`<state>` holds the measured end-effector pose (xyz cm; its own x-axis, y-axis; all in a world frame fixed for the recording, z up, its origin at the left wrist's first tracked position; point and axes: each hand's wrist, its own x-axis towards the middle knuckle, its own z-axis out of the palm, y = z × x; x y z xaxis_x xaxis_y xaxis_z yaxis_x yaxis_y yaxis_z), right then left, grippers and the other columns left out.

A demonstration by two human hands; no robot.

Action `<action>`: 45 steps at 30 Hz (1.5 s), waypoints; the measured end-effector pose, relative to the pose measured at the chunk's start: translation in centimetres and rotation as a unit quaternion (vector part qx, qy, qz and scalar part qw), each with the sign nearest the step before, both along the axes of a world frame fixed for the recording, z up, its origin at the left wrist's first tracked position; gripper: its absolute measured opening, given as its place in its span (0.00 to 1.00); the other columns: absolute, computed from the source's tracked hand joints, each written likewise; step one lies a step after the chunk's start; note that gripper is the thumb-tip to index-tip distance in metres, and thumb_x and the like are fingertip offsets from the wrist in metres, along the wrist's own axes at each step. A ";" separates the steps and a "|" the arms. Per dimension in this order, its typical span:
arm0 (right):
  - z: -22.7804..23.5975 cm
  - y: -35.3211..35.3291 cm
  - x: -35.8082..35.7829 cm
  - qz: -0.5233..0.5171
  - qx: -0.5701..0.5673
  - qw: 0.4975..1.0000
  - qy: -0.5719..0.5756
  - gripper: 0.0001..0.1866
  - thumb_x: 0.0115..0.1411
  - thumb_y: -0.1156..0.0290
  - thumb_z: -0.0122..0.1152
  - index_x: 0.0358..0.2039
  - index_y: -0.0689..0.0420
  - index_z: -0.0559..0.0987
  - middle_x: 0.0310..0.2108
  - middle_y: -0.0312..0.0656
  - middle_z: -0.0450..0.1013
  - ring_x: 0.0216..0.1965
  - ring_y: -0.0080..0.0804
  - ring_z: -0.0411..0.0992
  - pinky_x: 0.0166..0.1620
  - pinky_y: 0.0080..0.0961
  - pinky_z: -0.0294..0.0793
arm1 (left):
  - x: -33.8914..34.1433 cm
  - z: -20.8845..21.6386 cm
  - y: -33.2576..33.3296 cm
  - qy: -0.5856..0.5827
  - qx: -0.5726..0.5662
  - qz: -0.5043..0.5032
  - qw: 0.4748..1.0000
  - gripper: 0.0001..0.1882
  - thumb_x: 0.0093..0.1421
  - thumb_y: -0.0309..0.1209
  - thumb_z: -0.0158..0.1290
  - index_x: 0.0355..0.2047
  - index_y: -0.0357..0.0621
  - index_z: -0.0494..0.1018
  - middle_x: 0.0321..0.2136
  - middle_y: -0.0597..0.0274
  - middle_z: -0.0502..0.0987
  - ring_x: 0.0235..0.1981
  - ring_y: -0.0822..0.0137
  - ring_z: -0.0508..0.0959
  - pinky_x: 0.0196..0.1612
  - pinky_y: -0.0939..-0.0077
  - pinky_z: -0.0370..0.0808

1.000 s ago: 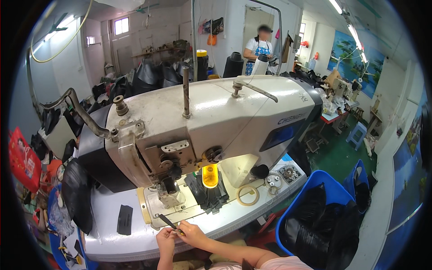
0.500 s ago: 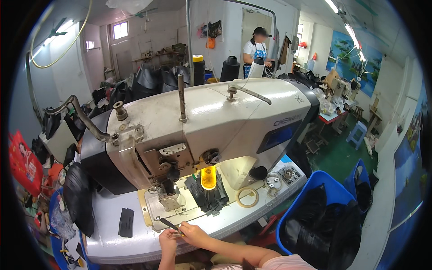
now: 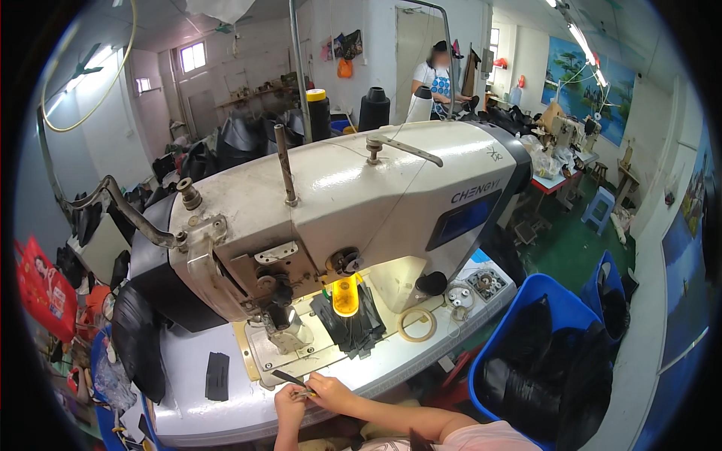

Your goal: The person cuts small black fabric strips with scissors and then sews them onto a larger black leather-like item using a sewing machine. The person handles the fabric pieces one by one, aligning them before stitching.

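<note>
At the table's front edge, just below the sewing machine's (image 3: 361, 188) needle area, my two hands meet. My right hand (image 3: 331, 394) is closed with a narrow black strip (image 3: 286, 377) sticking out of its fingers toward the upper left. Beside it, my left hand (image 3: 290, 404) is closed too, its fingertips against a small thing with a yellowish part that I cannot make out. A flat black piece with slits (image 3: 217, 376) lies on the white tabletop (image 3: 180, 406) to the left. Several black strips (image 3: 353, 329) are piled on the machine bed under a yellow-lit lamp (image 3: 346, 295).
A cream ring (image 3: 417, 325) and a tray of small metal parts (image 3: 485, 284) sit at the table's right. Blue bins (image 3: 475, 391) of black pieces stand to the right. Black material (image 3: 138, 342) hangs over the left edge. Another person (image 3: 436, 75) works beyond the machine.
The view has shifted slightly, so the machine sits a little further left. My hands stay together at the table edge, with the black strip still held.
</note>
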<state>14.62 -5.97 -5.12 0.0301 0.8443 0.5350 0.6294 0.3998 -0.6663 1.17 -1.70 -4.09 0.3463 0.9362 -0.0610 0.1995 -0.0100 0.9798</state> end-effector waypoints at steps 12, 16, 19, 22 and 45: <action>0.9 -0.4 0.0 0.015 0.010 1.000 0.009 0.10 0.43 0.79 0.61 0.27 0.63 0.70 0.25 0.45 0.64 0.23 0.44 0.69 0.26 0.33 0.70 | 0.1 0.6 0.2 -0.063 -0.079 0.010 0.995 0.06 0.48 0.12 0.47 0.22 0.34 0.69 0.19 0.61 0.73 0.19 0.76 0.73 0.22 0.84 0.70; 0.9 -0.5 0.0 0.019 -0.004 0.997 0.071 0.10 0.44 0.78 0.62 0.26 0.63 0.70 0.25 0.45 0.66 0.23 0.43 0.70 0.26 0.31 0.70 | -0.2 0.0 0.3 -0.046 -0.066 -0.004 0.997 0.06 0.47 0.12 0.49 0.22 0.35 0.69 0.19 0.61 0.73 0.19 0.76 0.72 0.22 0.84 0.70; 1.6 -0.5 0.6 0.066 -0.050 0.992 0.093 0.09 0.45 0.77 0.62 0.25 0.63 0.71 0.25 0.45 0.67 0.23 0.42 0.70 0.26 0.30 0.69 | 0.0 0.8 -0.2 -0.069 -0.108 0.001 0.992 0.06 0.46 0.12 0.50 0.21 0.35 0.69 0.18 0.62 0.73 0.18 0.76 0.72 0.22 0.85 0.70; 0.9 -0.6 0.5 0.058 -0.055 0.997 0.021 0.09 0.45 0.77 0.61 0.26 0.64 0.71 0.24 0.45 0.68 0.23 0.42 0.70 0.26 0.30 0.69 | -0.3 0.2 -0.2 -0.088 -0.128 -0.008 0.988 0.06 0.46 0.13 0.50 0.21 0.36 0.68 0.18 0.62 0.73 0.18 0.77 0.72 0.22 0.85 0.70; 1.2 -1.0 0.6 0.097 -0.102 0.960 0.243 0.06 0.51 0.78 0.60 0.25 0.64 0.71 0.22 0.39 0.65 0.22 0.24 0.61 0.26 0.22 0.63 | -0.3 1.2 -0.5 -0.103 -0.108 -0.061 0.987 0.08 0.59 0.24 0.47 0.23 0.42 0.63 0.17 0.67 0.69 0.17 0.80 0.67 0.20 0.86 0.63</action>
